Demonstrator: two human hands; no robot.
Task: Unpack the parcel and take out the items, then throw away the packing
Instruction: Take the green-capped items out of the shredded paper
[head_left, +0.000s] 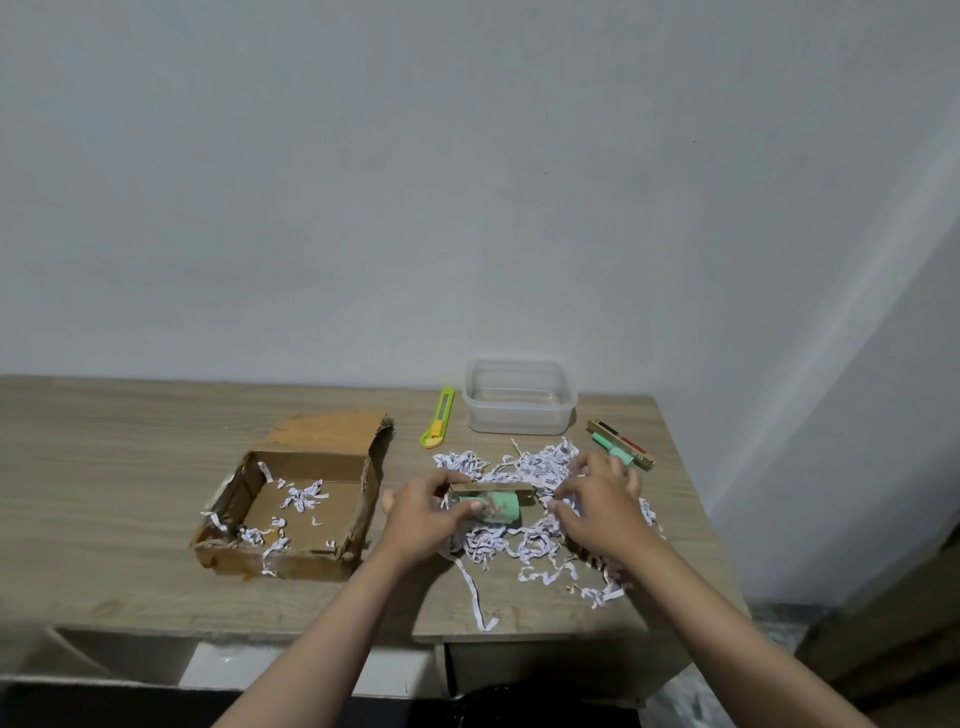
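An open cardboard box (291, 558) lies at the table's left-middle with a few paper shreds left inside. A heap of white shredded paper (524, 540) spreads over the table to its right. My left hand (423, 517) grips a mint-green item on a cardboard backing (501, 505) above the heap. My right hand (597, 512) rests on the shreds at the heap's right side, fingers curled into the paper. A second green item on a card (621, 451) lies just beyond my right hand.
A clear plastic container (519, 415) stands at the back of the wooden table (104, 493), a yellow-green utility knife (438, 417) to its left. The wall is right behind. The table's right edge is close to the heap; something dark sits below the front edge.
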